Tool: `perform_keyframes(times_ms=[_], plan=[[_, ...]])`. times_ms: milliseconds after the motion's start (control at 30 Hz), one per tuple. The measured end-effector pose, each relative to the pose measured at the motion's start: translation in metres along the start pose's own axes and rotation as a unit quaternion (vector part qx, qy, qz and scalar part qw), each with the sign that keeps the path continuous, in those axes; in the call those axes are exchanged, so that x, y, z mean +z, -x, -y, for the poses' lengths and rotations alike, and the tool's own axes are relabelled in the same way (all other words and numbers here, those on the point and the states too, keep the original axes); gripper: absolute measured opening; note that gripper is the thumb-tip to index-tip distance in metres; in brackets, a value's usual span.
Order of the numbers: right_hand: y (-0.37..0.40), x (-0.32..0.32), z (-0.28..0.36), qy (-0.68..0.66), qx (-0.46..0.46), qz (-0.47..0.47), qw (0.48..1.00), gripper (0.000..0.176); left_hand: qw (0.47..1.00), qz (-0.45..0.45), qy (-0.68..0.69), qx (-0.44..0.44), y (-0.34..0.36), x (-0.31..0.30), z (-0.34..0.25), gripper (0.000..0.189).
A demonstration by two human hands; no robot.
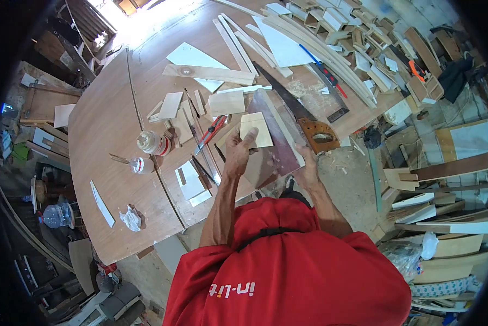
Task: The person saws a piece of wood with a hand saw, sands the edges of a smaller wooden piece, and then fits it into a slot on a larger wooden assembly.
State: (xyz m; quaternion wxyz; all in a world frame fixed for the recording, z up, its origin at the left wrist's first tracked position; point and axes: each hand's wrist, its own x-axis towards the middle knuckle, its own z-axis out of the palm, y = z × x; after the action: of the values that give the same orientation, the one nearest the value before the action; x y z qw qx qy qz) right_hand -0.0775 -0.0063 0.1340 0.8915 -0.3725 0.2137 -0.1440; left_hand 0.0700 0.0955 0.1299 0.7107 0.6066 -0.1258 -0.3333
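Observation:
My left hand [237,154] is closed on a small pale wooden block [263,137], its thumb pressed on the top face. Right beside the block is a long board [279,133] with a dull purplish face and a pale edge, and my right hand [307,164] grips its near end. The block overlaps the board's left side in this view. Just past my right hand lies a handsaw [318,136] with a brown wooden handle, its dark blade pointing away across the table. Red-handled cutting pliers or scissors [215,130] lie left of my left hand.
The brown table [100,163] carries a glue jar [152,142], a small pot with brushes [140,164], a crumpled white cloth [131,218], wood offcuts [192,182] and long strips [331,60]. A metal square [338,114] lies near the right edge. Stacked boards [450,217] crowd the floor at right.

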Motion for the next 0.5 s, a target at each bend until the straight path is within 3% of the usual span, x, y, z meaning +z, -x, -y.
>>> perform_keyframes(times_ms=[67, 200, 267, 300, 367, 433, 500], plan=[[0.010, 0.001, -0.007, -0.022, 0.006, 0.015, 1.000, 0.050, 0.999, -0.032, 0.002, -0.005, -0.001, -0.006, 0.004, 0.023], [0.015, 0.004, -0.004, -0.024, 0.018, 0.049, 0.998, 0.054, 0.998, 0.033, -0.032, -0.035, -0.009, -0.017, 0.018, 0.026], [0.002, -0.003, -0.009, -0.018, 0.028, 0.007, 0.999, 0.056, 0.997, 0.069, -0.024, -0.038, -0.010, -0.015, 0.024, 0.025], [-0.003, -0.005, -0.010, -0.011, 0.040, -0.029, 0.999, 0.058, 0.998, 0.048, -0.028, -0.022, -0.011, -0.014, 0.023, 0.024], [0.008, -0.013, -0.008, 0.022, 0.041, 0.013, 0.999, 0.057, 0.999, 0.022, -0.033, -0.001, -0.021, -0.016, 0.018, 0.023], [0.022, -0.015, -0.008, 0.057, 0.046, 0.055, 0.996, 0.057, 0.990, -0.131, 0.058, 0.014, -0.036, -0.024, 0.019, 0.018], [0.035, -0.012, -0.004, -0.034, 0.030, -0.021, 0.999, 0.055, 0.990, -0.134, 0.040, 0.012, -0.040, -0.036, 0.024, 0.019]])
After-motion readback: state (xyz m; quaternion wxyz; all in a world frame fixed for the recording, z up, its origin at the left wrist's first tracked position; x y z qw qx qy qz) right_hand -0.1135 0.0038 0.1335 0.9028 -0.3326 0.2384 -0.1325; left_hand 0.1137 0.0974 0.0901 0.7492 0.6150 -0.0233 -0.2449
